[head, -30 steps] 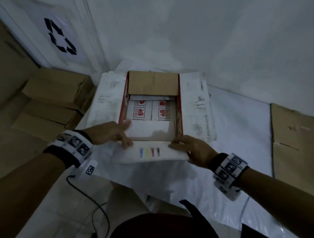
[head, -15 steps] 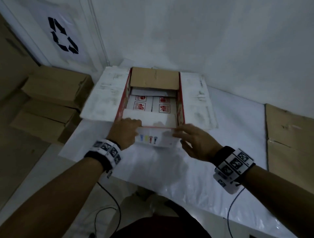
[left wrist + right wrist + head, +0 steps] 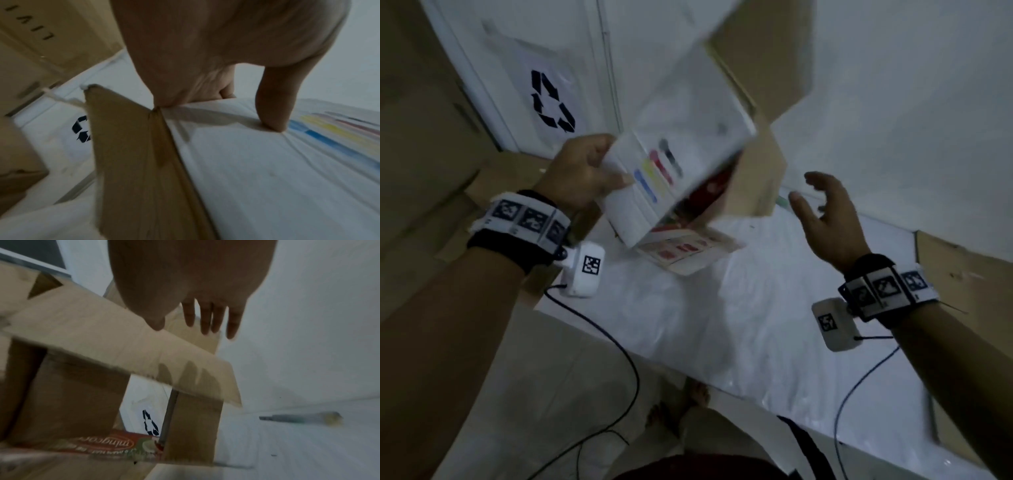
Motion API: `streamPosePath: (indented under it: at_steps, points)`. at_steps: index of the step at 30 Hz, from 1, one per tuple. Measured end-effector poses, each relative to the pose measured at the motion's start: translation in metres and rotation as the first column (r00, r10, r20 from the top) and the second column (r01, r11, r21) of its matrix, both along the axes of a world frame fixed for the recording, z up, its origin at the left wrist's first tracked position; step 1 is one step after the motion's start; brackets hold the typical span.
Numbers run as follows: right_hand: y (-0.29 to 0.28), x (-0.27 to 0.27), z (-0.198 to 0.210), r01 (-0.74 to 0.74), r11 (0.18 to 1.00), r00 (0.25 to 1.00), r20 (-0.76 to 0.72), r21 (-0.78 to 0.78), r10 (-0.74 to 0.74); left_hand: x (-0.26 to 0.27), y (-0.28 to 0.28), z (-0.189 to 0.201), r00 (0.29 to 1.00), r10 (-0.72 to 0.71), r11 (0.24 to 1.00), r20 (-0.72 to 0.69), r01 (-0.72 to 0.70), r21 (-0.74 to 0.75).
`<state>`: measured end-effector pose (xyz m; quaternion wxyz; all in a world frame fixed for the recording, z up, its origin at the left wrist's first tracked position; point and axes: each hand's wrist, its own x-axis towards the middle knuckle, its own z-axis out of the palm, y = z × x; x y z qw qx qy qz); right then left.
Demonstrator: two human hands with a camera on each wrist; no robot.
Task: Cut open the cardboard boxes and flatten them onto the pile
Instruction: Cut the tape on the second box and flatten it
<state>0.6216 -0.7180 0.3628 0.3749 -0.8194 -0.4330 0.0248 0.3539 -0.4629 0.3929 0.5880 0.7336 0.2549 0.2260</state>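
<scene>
The white-covered worktop [image 3: 722, 325] is mostly bare underneath, since the cardboard box [image 3: 688, 144] is up in the air above its far left part, tipped with the flaps hanging loose, probably so it can be swung toward the pile. The left hand [image 3: 582, 171] pinches the white flap by the colour bars to carry it. The right hand [image 3: 822, 219] hangs loose on the right, grasping nothing, likely ready to catch the brown side.

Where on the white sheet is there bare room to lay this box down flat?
The white sheet is bare between the left hand and the right hand, toward the near edge. It is crowded farther back: the lifted box, gripped by the left hand, hangs there, with the cutter lying near the wall.
</scene>
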Motion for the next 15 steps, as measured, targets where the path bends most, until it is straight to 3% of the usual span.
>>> streamPosePath:
  at_steps: [3, 5, 7, 9, 11, 15]
  points:
    - [0.003, -0.013, 0.001, -0.024, 0.982, 0.952, -0.304, -0.188, -0.035, 0.003, -0.001, 0.004, 0.993, 0.074, 0.962, 0.093, -0.046, -0.271]
    - [0.006, -0.028, 0.002, -0.115, 0.983, 0.895, -0.445, -0.145, 0.039, 0.009, -0.01, 0.006, 0.989, 0.06, 0.914, 0.135, 0.0, -0.406]
    - [0.012, -0.041, 0.001, -0.212, 0.973, 0.865, -0.481, -0.096, 0.141, 0.014, -0.019, 0.006, 0.987, 0.092, 0.889, 0.135, -0.02, -0.458]
    - [0.02, -0.05, 0.0, -0.263, 0.961, 0.892, -0.403, -0.09, 0.206, 0.018, -0.025, 0.004, 0.977, 0.171, 0.864, 0.129, -0.085, -0.497]
    - [0.028, -0.056, -0.001, -0.267, 0.958, 0.95, -0.199, -0.104, 0.243, 0.021, -0.028, 0.001, 0.968, 0.23, 0.848, 0.098, -0.15, -0.509]
    - [0.051, -0.059, 0.007, -0.259, 0.963, 0.966, 0.042, 0.076, 0.256, 0.026, -0.035, 0.005, 0.965, 0.262, 0.867, -0.019, -0.244, -0.435]
